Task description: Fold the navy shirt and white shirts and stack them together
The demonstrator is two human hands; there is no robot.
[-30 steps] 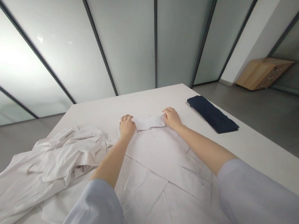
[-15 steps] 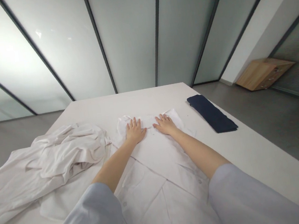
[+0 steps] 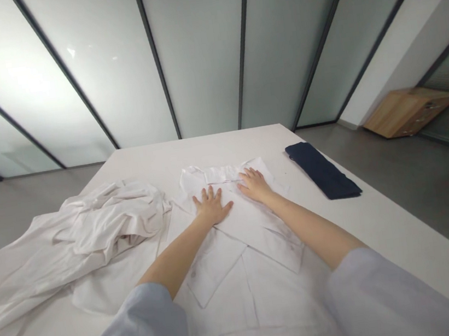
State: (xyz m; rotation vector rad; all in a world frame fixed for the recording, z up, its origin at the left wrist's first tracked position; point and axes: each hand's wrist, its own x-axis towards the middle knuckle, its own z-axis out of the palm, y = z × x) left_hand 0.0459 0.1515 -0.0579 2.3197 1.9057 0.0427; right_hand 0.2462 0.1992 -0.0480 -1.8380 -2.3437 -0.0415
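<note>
A white shirt (image 3: 239, 276) lies spread on the white table in front of me, its collar (image 3: 222, 174) toward the far side. Its sleeves look folded across the middle, with creases meeting near the centre. My left hand (image 3: 210, 207) rests flat on the shirt below the collar, fingers spread. On the right, my right hand (image 3: 255, 184) lies on the cloth beside the collar's right end, its fingers stretched out. Neither hand grips the fabric. Part of the shirt's right side is hidden under my right forearm.
Heaped white cloth (image 3: 107, 222) covers the table's left side. A folded dark navy cloth (image 3: 322, 170) lies near the right edge of the table (image 3: 387, 245). Beyond stand frosted glass panels (image 3: 197, 56), and a wooden cabinet (image 3: 399, 112) is on the floor at right.
My left hand has slid toward me, off the collar area and down the shirt. The right hand stays near the collar, shifted slightly. More of the collar now shows, and the view has shifted a little.
</note>
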